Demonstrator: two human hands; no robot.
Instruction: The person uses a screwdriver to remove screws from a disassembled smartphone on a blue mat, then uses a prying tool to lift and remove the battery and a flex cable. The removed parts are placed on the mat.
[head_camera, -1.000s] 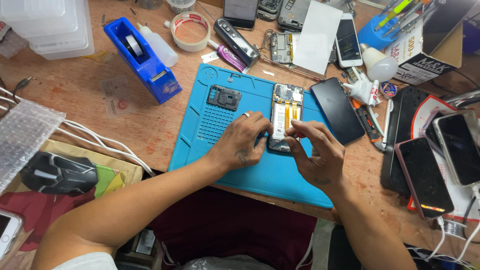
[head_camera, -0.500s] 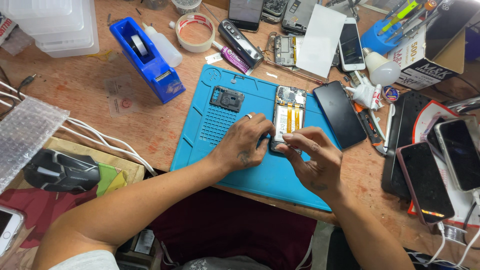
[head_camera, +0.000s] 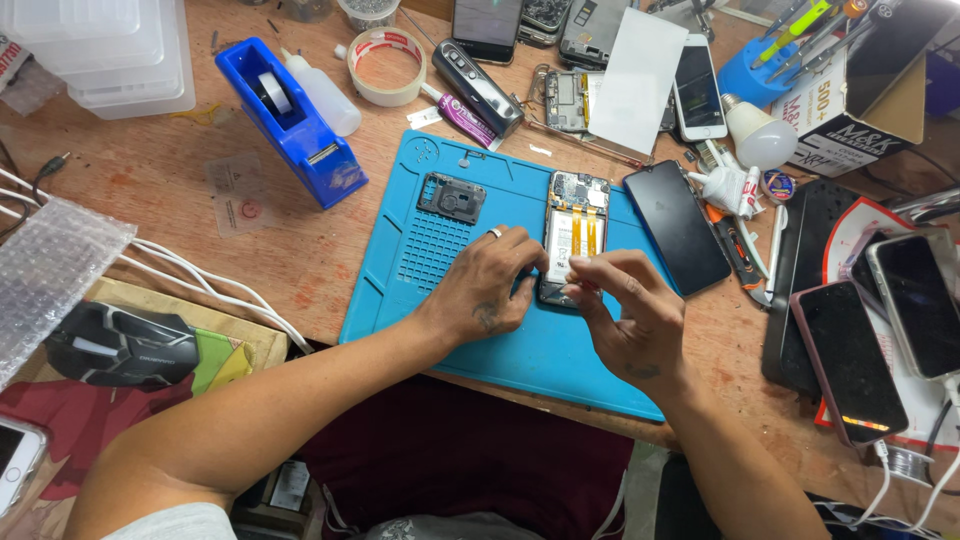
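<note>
The opened phone (head_camera: 573, 235) lies on the mat (head_camera: 520, 350) between my hands; a detached cover (head_camera: 452, 197) sits on the mat to its left, the tape dispenser (head_camera: 292, 120) farther left on the tabletop (head_camera: 150, 170).

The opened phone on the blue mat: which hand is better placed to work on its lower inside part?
Probably the right hand: its pinched fingertips sit over the opened phone's lower end, while the left hand lies against the phone's side on the blue mat, steadying it.

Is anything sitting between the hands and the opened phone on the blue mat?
Nothing visible does. The left hand rests on the lower left edge of the opened phone, and the right hand has its fingertips on the lower right part. Both are already in contact. The blue mat around them is bare there.
</note>
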